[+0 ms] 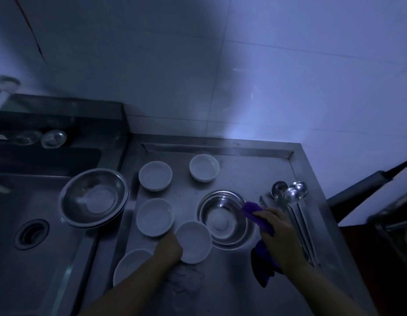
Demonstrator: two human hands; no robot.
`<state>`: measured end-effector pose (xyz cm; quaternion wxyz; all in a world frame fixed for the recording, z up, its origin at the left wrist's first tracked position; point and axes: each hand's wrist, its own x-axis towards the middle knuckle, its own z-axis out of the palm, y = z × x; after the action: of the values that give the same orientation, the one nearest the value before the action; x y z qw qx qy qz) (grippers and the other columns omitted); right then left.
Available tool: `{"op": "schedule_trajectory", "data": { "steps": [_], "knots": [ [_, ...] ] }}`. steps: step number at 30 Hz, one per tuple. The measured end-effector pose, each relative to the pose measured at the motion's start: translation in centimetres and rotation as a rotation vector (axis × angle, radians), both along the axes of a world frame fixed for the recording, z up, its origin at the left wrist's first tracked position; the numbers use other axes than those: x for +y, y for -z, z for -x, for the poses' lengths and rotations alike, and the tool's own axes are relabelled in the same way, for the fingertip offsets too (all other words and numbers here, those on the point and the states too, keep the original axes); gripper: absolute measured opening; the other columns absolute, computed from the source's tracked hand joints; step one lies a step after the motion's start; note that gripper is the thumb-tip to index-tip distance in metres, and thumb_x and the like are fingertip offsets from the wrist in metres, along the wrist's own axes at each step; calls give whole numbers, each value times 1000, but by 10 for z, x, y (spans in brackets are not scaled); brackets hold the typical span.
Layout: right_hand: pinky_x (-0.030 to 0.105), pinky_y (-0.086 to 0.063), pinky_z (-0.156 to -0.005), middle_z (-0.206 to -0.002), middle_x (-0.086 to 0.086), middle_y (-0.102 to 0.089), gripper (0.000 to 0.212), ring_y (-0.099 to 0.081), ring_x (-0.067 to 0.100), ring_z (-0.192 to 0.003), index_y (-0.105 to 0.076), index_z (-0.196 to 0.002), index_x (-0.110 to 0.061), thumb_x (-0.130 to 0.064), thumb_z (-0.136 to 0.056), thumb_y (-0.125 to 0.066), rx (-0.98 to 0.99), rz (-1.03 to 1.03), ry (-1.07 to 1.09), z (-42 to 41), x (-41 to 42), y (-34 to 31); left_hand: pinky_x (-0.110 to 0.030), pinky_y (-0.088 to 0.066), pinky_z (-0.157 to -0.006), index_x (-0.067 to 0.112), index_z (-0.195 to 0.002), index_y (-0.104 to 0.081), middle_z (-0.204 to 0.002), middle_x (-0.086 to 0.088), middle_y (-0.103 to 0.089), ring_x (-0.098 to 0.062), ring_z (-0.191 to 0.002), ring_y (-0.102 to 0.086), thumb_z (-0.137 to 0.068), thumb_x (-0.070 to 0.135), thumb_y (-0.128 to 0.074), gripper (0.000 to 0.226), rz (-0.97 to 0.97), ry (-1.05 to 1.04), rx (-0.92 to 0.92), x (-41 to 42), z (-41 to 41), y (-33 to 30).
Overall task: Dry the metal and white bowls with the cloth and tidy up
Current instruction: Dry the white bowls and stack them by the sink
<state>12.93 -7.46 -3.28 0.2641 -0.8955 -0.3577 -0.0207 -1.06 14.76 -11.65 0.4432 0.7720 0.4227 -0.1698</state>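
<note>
Forearm hides nearest white bowl [131,263]

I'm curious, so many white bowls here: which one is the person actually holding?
The white bowl nearest the metal bowl: the left hand grips its near-left rim. The other four stand untouched.

The room is dim, with a bluish light. A white tiled wall [266,76] stands behind a steel counter [261,169] — it has a raised rim. At the left lies a sink [49,247] with a round drain [32,234].
</note>
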Motion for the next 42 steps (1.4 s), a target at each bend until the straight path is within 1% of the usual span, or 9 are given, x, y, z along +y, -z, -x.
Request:
{"op": "schedule_trajectory", "data": {
  "steps": [2, 4, 8, 14, 20, 28, 35, 38, 42],
  "knots": [
    [17, -40, -80, -106, 16, -62, 36, -56, 21, -94, -66, -104, 0, 12, -71, -73, 70, -15, -7, -4, -6, -4, -34, -45, -73, 12, -77, -53, -105, -20, -61, -35, -105, -59, -75, 12, -57, 5, 56, -37, -13, 0, -2, -4],
    [14, -39, -78, -105, 15, -62, 36, -56, 20, -91, -66, -104, -1, 13, -71, -72, 73, -17, -8, -12, -18, -2, -35, -46, -69, -4, -88, -60, -94, -22, -63, -34, -90, -61, -64, 15, -58, 30, 134, -86, -25, -4, -5, -9],
    [14, -39, -78, -105, 9, -61, 34, -56, 17, -89, -66, -105, -5, 10, -75, -70, 104, -89, -4, -27, -40, -4, -29, -44, -58, 6, -80, -52, -80, -13, -55, -23, -70, -54, -68, 4, -67, 19, 172, -156, -63, -22, -12, -24],
    [29, -47, -80, -101, 9, -61, 37, -57, 23, -90, -69, -99, -6, 16, -70, -70, 116, -165, 12, -53, -91, -3, -30, -52, -62, 17, -93, -51, -91, -3, -58, -19, -81, -60, -58, 27, -76, 44, 7, 63, -118, -82, -27, -48],
    [24, -41, -77, -96, 9, -61, 42, -59, 26, -86, -70, -96, -4, 22, -63, -68, 113, -204, 10, -68, -141, -8, -23, -41, -70, 24, -106, -56, -104, 4, -58, -12, -93, -54, -63, 44, -68, 49, -474, 383, -255, -146, -49, -81],
    [3, -34, -85, -96, 2, -58, 48, -58, 22, -89, -70, -97, -6, 23, -60, -68, 52, -369, -37, -70, -167, -43, -24, -41, -79, 24, -113, -61, -106, 6, -60, -12, -97, -53, -66, 41, -75, 52, -625, 285, -569, -184, -63, -152],
    [31, -42, -92, -113, 12, -56, 27, -50, 24, -104, -67, -109, -6, -19, -87, -62, -343, -568, -312, -56, -142, -95, -24, -44, -63, 18, -104, -57, -91, 7, -57, -11, -82, -57, -92, 35, -49, 23, -358, 23, -824, -209, -83, -205],
    [34, -36, -94, -115, 16, -60, 50, -50, 26, -106, -68, -109, -6, -40, -100, -34, -629, -416, -416, -52, -131, -106, -26, -45, -65, 18, -91, -59, -84, 0, -61, -13, -77, -57, -86, 39, -40, 29, -260, -136, -983, -223, -89, -221],
    [31, -36, -89, -106, 8, -66, 54, -55, 20, -94, -63, -114, -17, -48, -100, -22, -633, -282, -442, -42, -131, -111, -23, -46, -66, 18, -91, -60, -83, 3, -62, -11, -77, -58, -96, 27, -44, 20, -288, -265, -1004, -232, -93, -229]
  ]
}}
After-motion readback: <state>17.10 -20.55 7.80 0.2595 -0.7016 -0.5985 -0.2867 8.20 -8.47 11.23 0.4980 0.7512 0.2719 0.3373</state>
